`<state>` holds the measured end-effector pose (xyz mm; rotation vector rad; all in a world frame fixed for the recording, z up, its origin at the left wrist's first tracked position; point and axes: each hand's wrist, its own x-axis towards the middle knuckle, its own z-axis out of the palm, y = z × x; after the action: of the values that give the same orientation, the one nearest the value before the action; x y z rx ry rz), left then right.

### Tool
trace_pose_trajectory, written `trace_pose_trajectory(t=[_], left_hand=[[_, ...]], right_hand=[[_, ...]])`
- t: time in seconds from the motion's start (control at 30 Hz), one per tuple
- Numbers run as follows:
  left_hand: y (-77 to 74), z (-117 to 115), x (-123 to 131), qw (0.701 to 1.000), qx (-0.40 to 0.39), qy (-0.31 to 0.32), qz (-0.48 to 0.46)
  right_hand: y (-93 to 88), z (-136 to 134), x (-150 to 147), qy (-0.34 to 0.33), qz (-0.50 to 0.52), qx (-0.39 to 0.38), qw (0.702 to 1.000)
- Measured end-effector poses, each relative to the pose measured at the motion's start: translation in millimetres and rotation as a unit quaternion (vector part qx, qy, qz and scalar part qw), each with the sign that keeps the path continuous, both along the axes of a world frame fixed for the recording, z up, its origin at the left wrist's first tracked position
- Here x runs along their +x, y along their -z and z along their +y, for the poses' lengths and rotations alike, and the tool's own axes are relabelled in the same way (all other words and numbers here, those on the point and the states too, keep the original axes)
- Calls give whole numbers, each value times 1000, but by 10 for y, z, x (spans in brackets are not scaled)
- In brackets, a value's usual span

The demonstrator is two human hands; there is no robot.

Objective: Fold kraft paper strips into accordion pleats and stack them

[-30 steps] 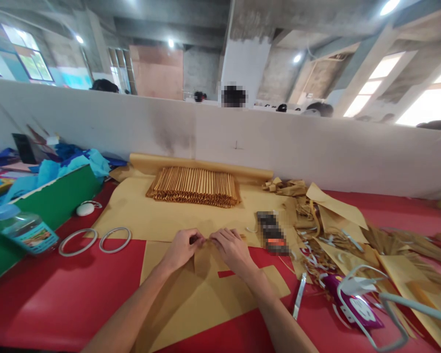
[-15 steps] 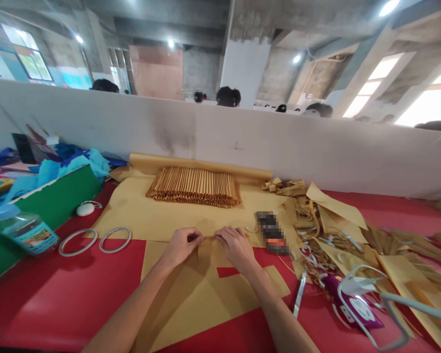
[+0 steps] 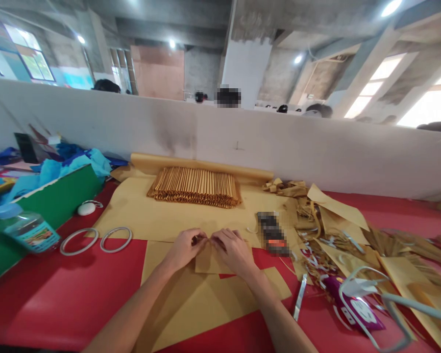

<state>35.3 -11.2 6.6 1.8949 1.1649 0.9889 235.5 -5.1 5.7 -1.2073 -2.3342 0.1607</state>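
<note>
My left hand (image 3: 184, 248) and my right hand (image 3: 232, 249) meet at the table's middle, fingertips almost touching. Both pinch the top edge of a small piece of brown kraft paper (image 3: 210, 262) that lies in front of them. Under it rests a larger cut sheet of the same brown paper (image 3: 191, 304) on the red tabletop (image 3: 59, 304). Beyond the hands a big kraft sheet (image 3: 139, 215) carries a row of rolled brown paper tubes (image 3: 194, 186).
Two tape rings (image 3: 95, 240) and a water bottle (image 3: 25, 230) lie at left beside a green box (image 3: 51, 201). A phone (image 3: 272, 234), paper scraps (image 3: 327, 235), a metal blade (image 3: 300, 296) and a purple device with cables (image 3: 353, 304) crowd the right. A white partition (image 3: 242, 142) runs behind.
My hands have drawn closer together on the small paper piece, whose lower edge now shows as a squarer flap below them.
</note>
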Motion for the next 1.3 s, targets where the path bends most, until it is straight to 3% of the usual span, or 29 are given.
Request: trace_pose_trajectory(t=[0.4, 0.57, 0.77, 0.97, 1.13, 1.3], left_hand=[[-12, 36, -64, 999, -1, -34, -12], [-11, 49, -62, 996, -42, -4, -73], [35, 95, -70, 991, -67, -20, -110], [4, 69, -72, 995, -63, -23, -73], [8, 67, -70, 998, -37, -13, -52], [-56, -5, -16, 986, 118, -116, -6]], right_hand=[[77, 111, 116, 2, 13, 51, 999], [45, 85, 109, -32, 21, 70, 997], [-43, 41, 103, -82, 32, 66, 994], [-30, 26, 89, -32, 21, 34, 999], [46, 58, 76, 3, -7, 37, 999], [23, 43, 71, 61, 23, 76, 995]])
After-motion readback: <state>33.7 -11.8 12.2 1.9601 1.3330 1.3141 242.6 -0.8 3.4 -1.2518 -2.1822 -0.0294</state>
